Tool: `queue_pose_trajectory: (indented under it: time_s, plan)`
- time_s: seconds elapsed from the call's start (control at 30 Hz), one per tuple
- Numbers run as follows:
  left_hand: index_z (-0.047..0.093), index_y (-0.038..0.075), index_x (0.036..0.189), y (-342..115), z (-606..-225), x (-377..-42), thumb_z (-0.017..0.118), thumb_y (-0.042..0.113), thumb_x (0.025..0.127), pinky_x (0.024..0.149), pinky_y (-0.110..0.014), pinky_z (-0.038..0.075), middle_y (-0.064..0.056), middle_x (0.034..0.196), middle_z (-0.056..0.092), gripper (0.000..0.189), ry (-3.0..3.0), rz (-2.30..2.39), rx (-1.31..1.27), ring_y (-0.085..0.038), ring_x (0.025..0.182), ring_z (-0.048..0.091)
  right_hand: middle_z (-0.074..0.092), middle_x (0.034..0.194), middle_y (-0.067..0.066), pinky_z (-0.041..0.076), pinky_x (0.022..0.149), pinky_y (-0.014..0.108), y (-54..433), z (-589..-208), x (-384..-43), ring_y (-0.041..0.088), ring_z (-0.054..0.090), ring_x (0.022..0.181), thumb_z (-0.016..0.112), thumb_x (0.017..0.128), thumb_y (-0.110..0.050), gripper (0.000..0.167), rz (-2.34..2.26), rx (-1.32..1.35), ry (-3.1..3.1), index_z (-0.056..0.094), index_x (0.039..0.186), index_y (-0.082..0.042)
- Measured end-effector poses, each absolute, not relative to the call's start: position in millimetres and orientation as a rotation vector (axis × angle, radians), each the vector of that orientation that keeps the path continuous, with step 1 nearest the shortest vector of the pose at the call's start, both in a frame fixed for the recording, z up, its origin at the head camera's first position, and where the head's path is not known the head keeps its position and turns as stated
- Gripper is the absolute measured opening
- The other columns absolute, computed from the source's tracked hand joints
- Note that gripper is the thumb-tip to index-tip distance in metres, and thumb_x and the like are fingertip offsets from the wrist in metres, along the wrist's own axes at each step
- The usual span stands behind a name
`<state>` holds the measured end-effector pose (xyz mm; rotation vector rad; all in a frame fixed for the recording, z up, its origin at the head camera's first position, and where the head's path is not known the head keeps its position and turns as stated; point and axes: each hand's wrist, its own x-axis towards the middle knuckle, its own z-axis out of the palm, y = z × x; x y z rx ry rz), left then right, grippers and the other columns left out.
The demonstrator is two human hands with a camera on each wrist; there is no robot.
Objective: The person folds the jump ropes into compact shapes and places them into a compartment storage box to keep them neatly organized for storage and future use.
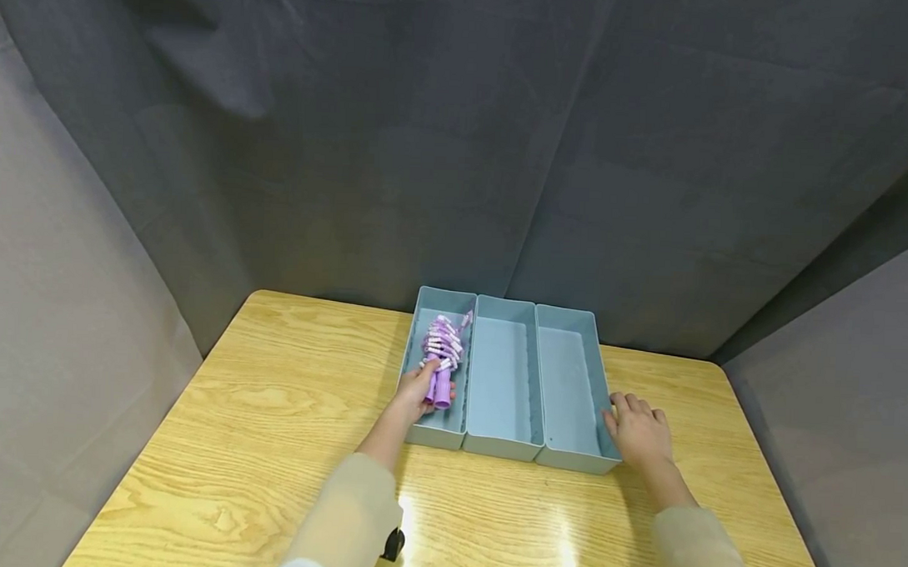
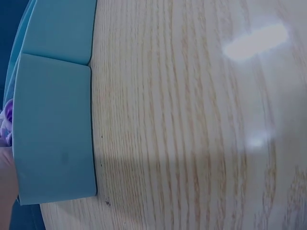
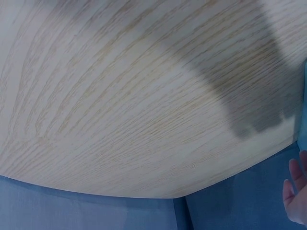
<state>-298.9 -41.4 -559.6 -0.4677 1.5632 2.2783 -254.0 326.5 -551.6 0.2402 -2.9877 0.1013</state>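
Note:
A beaded jump rope point(image 1: 443, 346), bundled up with two purple handles and white-and-purple beads, is gripped by my left hand point(image 1: 418, 386) in the left blue-grey bin point(image 1: 435, 438). The handles point toward me. In the left wrist view, the bin's front wall point(image 2: 55, 129) hides most of the rope and only part of the hand point(image 2: 5, 187) shows. My right hand point(image 1: 642, 432) holds nothing; its fingertips are right at the outer side of the right bin point(image 1: 571, 379). The right wrist view catches the fingers point(image 3: 297, 175) loosely bent at its edge.
A middle bin point(image 1: 504, 360) stands between the other two, all side by side near the back of the wooden table point(image 1: 270, 394). A dark grey curtain point(image 1: 429, 149) hangs behind, with lighter panels point(image 1: 63, 303) at the sides.

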Motion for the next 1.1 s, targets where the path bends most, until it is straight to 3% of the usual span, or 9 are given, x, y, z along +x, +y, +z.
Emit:
queue_pose_trajectory:
  time_s: [0.33,0.53,0.7,0.83,0.9,1.0,1.1]
  plan:
    - [0.045,-0.008,0.123,-45,-551,-295,0.038,0.039,0.097,0.061,-0.027,0.055,-0.013,0.089,0.067,0.054,1.485,2.138,-0.413,-0.015,0.065,0.064,0.052,0.112,0.019,0.037,0.083,0.057,328,-555,-254,0.038,0.048,0.103,0.047,0.094,-0.029,0.035,0.102,0.240,-2.981,0.046,0.118,-0.003]
    - [0.043,-0.010,0.124,-45,-548,-292,0.035,0.037,0.098,0.062,-0.026,0.054,-0.010,0.084,0.067,0.054,1.450,2.126,-0.408,-0.015,0.065,0.063,0.052,0.111,0.019,0.037,0.082,0.057,328,-555,-255,0.037,0.048,0.102,0.047,0.094,-0.029,0.035,0.105,0.231,-2.978,0.046,0.117,-0.003]
    - [0.047,-0.010,0.115,-44,-548,-291,0.040,0.034,0.097,0.066,-0.033,0.056,-0.016,0.086,0.066,0.049,1.564,2.131,-0.454,-0.019,0.067,0.064,0.052,0.111,0.019,0.038,0.082,0.057,329,-556,-256,0.037,0.048,0.103,0.046,0.094,-0.029,0.035,0.110,0.228,-2.976,0.047,0.117,-0.003]
    - [0.046,-0.010,0.118,-41,-564,-297,0.048,0.036,0.093,0.065,-0.038,0.056,-0.019,0.089,0.063,0.053,1.839,2.040,-0.547,-0.024,0.069,0.063,0.052,0.111,0.019,0.038,0.081,0.057,330,-557,-257,0.037,0.048,0.103,0.046,0.094,-0.029,0.035,0.114,0.229,-2.976,0.046,0.117,-0.003]
    - [0.045,-0.012,0.120,-39,-598,-315,0.052,0.042,0.089,0.066,-0.038,0.055,-0.022,0.094,0.061,0.063,2.011,1.973,-0.553,-0.027,0.075,0.062,0.052,0.111,0.019,0.038,0.081,0.057,330,-558,-258,0.037,0.048,0.103,0.046,0.094,-0.029,0.035,0.118,0.231,-2.976,0.046,0.117,-0.003]
    - [0.040,-0.011,0.128,-40,-664,-351,0.051,0.051,0.087,0.083,-0.041,0.051,-0.027,0.113,0.055,0.075,2.212,1.881,-0.508,-0.034,0.098,0.057,0.052,0.111,0.019,0.038,0.081,0.057,330,-558,-258,0.038,0.048,0.103,0.046,0.094,-0.028,0.035,0.123,0.233,-2.976,0.046,0.117,-0.003]
    - [0.044,-0.010,0.126,-39,-729,-387,0.049,0.061,0.083,0.089,-0.044,0.046,-0.029,0.120,0.050,0.083,2.403,1.821,-0.483,-0.038,0.108,0.051,0.052,0.111,0.019,0.038,0.081,0.057,330,-558,-258,0.038,0.048,0.103,0.047,0.094,-0.029,0.035,0.127,0.234,-2.971,0.046,0.117,-0.003]
